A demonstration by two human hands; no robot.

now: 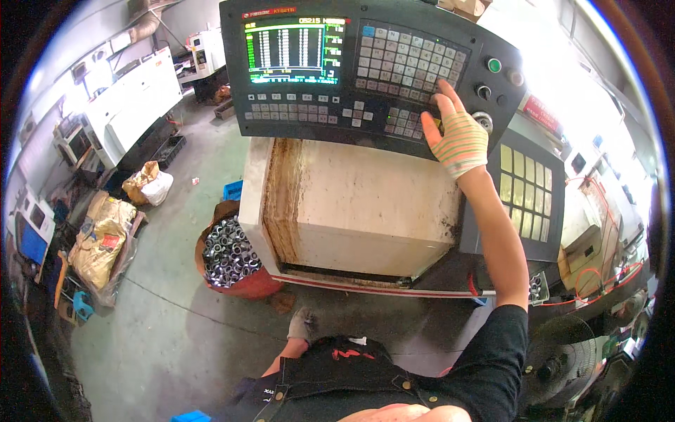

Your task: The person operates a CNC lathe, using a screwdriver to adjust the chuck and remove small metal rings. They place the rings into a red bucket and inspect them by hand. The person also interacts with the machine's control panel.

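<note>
Nearest, at 6 o'clock: black apron (337,373) over the person's body; the left hand is out of view. At 9 o'clock on the floor: red bucket (242,281) of metal rings (228,253), beside the cream machine housing (365,211). Farthest, at 1 o'clock: right hand (457,137) in a striped glove, fingers spread wide and holding nothing, fingertips (444,90) touching the keypad (408,60) of the control panel (365,70), right of its lit screen (292,49).

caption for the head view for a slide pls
Right hand in a striped glove presses keys on a machine control panel, with a bucket of metal nuts on the floor below.
</note>
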